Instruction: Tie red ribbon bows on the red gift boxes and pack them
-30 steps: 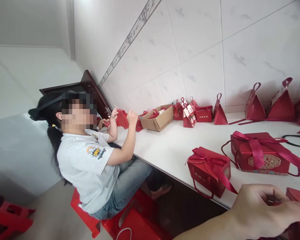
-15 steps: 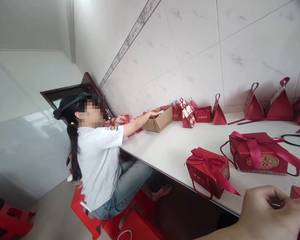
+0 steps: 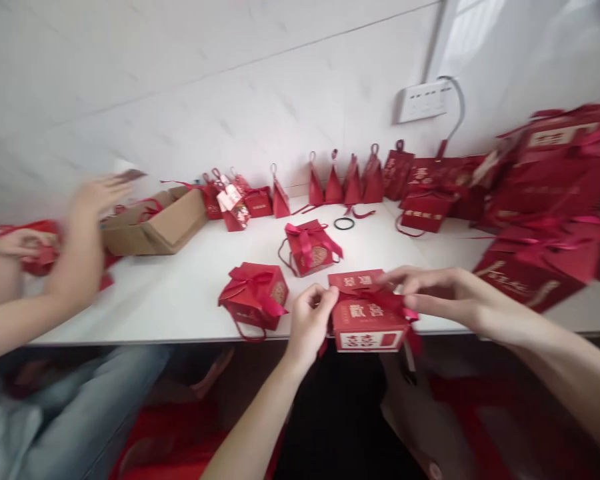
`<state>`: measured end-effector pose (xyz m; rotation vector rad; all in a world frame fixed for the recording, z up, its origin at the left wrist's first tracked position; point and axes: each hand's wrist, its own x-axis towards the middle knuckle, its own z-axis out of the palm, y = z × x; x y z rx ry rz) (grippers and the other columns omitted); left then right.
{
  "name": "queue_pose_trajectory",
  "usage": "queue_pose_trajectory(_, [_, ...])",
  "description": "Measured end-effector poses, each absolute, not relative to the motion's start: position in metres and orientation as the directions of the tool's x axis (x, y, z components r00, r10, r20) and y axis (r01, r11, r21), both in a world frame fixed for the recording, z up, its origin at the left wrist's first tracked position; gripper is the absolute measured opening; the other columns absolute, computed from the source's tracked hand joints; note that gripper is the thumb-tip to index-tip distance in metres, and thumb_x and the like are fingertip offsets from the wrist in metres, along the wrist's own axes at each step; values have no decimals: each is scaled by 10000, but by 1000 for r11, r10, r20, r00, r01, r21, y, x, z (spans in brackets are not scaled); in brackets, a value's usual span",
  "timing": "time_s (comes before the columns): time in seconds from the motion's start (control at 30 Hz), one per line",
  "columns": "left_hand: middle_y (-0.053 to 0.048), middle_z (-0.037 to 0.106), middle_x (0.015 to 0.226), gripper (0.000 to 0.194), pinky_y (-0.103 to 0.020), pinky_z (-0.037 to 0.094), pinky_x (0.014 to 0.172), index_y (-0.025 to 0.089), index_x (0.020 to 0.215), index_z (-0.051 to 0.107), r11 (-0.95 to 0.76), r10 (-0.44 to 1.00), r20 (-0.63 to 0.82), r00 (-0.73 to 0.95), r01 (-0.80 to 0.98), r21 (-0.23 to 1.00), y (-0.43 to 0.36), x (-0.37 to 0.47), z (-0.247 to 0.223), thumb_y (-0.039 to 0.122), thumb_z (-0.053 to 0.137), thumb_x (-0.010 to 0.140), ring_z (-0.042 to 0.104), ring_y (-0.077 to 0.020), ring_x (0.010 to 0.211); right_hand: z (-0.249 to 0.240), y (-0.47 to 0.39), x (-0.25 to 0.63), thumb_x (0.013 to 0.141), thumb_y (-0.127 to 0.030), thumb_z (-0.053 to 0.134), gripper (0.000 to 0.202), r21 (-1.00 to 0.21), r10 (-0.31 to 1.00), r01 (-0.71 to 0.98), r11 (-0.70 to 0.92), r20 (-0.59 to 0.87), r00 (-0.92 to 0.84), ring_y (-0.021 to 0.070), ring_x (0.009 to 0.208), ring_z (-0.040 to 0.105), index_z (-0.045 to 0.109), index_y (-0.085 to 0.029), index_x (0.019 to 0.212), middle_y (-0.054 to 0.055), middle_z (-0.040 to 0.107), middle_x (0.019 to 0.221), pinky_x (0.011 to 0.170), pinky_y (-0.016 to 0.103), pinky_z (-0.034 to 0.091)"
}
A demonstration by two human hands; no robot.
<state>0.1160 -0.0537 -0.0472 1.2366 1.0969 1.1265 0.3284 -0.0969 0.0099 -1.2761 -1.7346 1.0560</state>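
Note:
A red gift box (image 3: pixel 367 319) with gold characters and a white label on its front sits at the table's near edge, a dark red ribbon across its top. My left hand (image 3: pixel 312 319) is closed at the box's left side, thumb and fingers pinched at its corner; what lies between them is too small to tell. Over the right side of the box, my right hand (image 3: pixel 430 293) has its fingers on the ribbon, slightly blurred. Left of my left hand stands a red box with a bow (image 3: pixel 254 293), and behind it another bowed box (image 3: pixel 310 250).
Another person's arms (image 3: pixel 55 287) reach over the table at left, beside an open cardboard box (image 3: pixel 163 227). Small red pouches (image 3: pixel 353 183) line the wall. A black ring (image 3: pixel 344 223) lies mid-table. Large red boxes (image 3: pixel 540 260) are piled at right.
The view has swung right, bringing both my hands and the box between them into sight. The other person's hand has lifted from the cardboard box, holding a small item.

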Motion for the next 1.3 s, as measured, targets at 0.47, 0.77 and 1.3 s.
queue_pose_trajectory(0.47, [39, 492, 667, 227, -203, 375, 506, 213, 910, 540, -235, 948, 102, 301, 448, 863, -65, 92, -9, 392, 580, 775, 473, -93, 535, -16, -77, 277, 853, -397, 538, 264, -910, 961, 319, 264, 275, -11, 187, 823, 642, 714, -200, 868, 37, 706, 891, 734, 285, 505])
queue_pose_trajectory(0.77, [-8, 595, 750, 308, -252, 426, 627, 229, 1041, 592, -432, 891, 151, 428, 697, 573, -68, 91, 26, 424, 504, 819, 579, -177, 696, -14, -77, 274, 813, -299, 580, 157, -934, 966, 272, 231, 253, 48, 168, 798, 668, 560, -211, 941, 16, 723, 878, 748, 307, 521])
queue_pose_trajectory(1.3, [-18, 564, 739, 259, -257, 381, 637, 206, 695, 604, -758, 638, 129, 759, 589, 280, -44, 103, 61, 246, 415, 867, 524, -165, 674, -13, -75, 268, 809, -202, 576, 123, -932, 965, 260, 251, 264, 12, 169, 854, 690, 683, -199, 869, 14, 739, 888, 781, 272, 523])
